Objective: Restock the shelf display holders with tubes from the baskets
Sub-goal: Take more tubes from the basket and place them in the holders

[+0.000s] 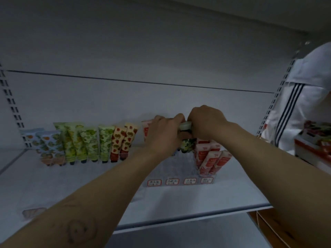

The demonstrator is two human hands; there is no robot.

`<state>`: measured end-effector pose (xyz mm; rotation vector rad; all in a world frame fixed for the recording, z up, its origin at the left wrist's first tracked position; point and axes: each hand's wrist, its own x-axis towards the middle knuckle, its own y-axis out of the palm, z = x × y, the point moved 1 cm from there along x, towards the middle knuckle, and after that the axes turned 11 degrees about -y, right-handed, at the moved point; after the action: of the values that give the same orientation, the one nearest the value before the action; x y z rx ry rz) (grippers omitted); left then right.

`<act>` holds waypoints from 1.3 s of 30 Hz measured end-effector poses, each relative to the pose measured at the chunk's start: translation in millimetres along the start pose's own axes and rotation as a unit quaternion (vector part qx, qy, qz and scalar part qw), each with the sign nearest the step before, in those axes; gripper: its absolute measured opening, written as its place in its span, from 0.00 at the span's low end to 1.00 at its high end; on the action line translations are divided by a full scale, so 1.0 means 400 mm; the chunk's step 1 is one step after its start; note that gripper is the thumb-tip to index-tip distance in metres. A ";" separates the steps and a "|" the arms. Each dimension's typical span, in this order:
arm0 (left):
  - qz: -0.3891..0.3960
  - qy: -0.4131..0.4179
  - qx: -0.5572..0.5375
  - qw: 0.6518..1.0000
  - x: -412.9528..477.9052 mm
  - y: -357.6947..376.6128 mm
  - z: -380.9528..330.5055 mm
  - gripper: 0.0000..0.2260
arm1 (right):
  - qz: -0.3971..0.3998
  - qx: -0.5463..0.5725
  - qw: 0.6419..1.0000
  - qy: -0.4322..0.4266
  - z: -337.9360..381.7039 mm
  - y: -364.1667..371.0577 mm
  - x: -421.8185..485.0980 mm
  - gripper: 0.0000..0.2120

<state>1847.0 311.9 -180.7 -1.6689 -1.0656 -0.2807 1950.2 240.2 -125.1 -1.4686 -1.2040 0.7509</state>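
In the head view, a dark flowered tube is gripped at its pale upper end by both hands. The fingers of the left hand and of the right hand are curled round it. The tube is held upright over the clear display holder on the white shelf, just beside the red tubes standing in it. A basket with tubes is seen at the right edge.

A dark floral tube stands upright at the back of the clear display holder — 4 labelled columns, the rightmost holding red-and-white tubes that lean back.
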 end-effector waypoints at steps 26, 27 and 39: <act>0.019 -0.007 0.205 0.979 0.047 0.048 -0.017 0.12 | 0.015 0.066 0.994 0.084 -0.008 -0.027 0.009 0.10; 0.027 -0.008 0.205 0.978 0.048 0.046 -0.020 0.12 | 0.020 0.064 0.994 0.084 -0.008 -0.028 0.012 0.10; 0.075 -0.044 0.195 0.977 0.052 0.026 -0.017 0.11 | 0.102 -0.039 0.993 -0.039 -0.023 -0.037 0.046 0.17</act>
<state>1869.0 316.5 -171.4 -1.4062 -0.9792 0.0984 1960.0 253.9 -106.0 -1.6574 -1.1643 0.9159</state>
